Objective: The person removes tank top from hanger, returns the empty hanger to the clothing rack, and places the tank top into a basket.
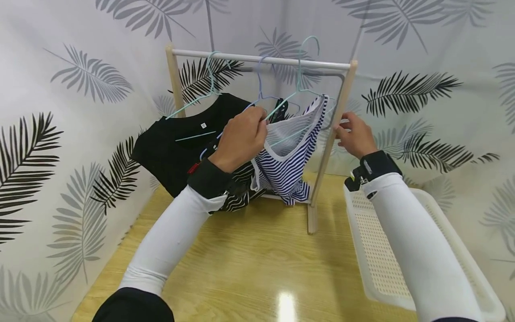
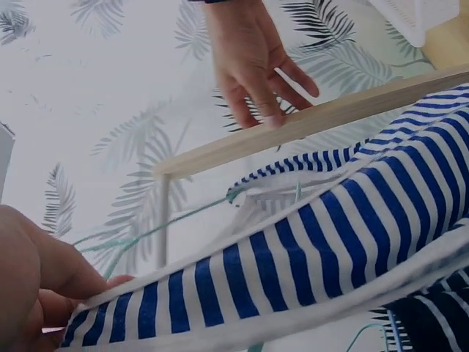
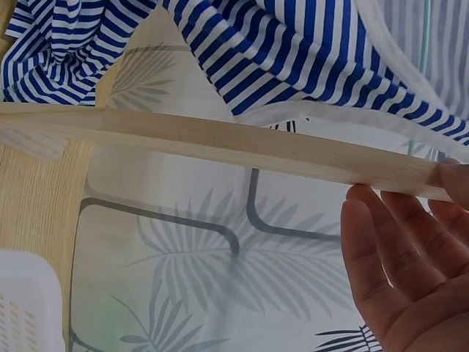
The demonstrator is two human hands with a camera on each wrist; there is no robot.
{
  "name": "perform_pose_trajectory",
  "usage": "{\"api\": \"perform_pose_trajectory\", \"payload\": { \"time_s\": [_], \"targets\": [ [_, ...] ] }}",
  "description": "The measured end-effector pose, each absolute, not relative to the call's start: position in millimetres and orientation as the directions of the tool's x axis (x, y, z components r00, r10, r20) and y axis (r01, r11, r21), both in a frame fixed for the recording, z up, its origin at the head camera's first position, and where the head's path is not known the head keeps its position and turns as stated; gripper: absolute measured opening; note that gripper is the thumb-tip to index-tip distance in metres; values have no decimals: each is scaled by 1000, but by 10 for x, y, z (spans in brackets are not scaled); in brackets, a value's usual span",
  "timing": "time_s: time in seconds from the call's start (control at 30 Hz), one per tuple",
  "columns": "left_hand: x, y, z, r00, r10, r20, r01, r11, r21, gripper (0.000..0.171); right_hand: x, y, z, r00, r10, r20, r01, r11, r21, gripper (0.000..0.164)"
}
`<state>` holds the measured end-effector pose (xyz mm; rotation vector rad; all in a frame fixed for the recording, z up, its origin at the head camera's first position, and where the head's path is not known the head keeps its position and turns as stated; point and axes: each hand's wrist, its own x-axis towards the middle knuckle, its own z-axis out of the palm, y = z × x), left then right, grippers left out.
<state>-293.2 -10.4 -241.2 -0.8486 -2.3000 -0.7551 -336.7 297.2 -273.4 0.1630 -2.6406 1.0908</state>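
Observation:
My left hand [image 1: 242, 136] pinches one shoulder strap of a blue-and-white striped tank top [image 2: 344, 227], together with the end of a mint-green hanger [image 1: 299, 74]. That hanger's hook rises beside the rack's white rail [image 1: 257, 58]. The top's other strap lies over the hanger's far arm, and its body hangs down in folds. At the right end of the rack, my right hand [image 1: 357, 135] holds the upright wooden post [image 3: 242, 147] between thumb and fingertips. The right wrist view shows the fingers along one side of the post, with the thumb partly cut off by the frame.
Left on the rail, a black shirt [image 1: 181, 143] hangs on another mint hanger [image 1: 212, 76]. Between them a blue hanger [image 1: 259, 78] carries a dark striped garment [image 1: 237, 201], partly hidden by my left arm. A white plastic basket [image 1: 364, 268] stands on the wooden table [image 1: 229, 264] at right.

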Motion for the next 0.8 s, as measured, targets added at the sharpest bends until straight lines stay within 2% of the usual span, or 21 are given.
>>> {"api": "perform_pose_trajectory", "payload": {
  "time_s": [0.13,0.27,0.63,0.8],
  "targets": [
    [-2852,-215,-2405,-584,408,702,731,639,237,21,-3361,2971,-2738,-950,19,311,-203,721,-663,40],
    [-2776,-334,-2408,-556,392,733,724,662,195,21,-3367,2959,-2748,-947,22,319,-205,724,-659,40],
    [-2567,-612,-2435,-520,283,806,729,639,246,20,-3384,3006,-2776,-952,-4,307,-219,708,-671,41],
    [-2416,-684,-2365,-480,275,833,757,611,234,19,-3388,3048,-2755,-954,1,300,-209,713,-669,41]
  ]
}}
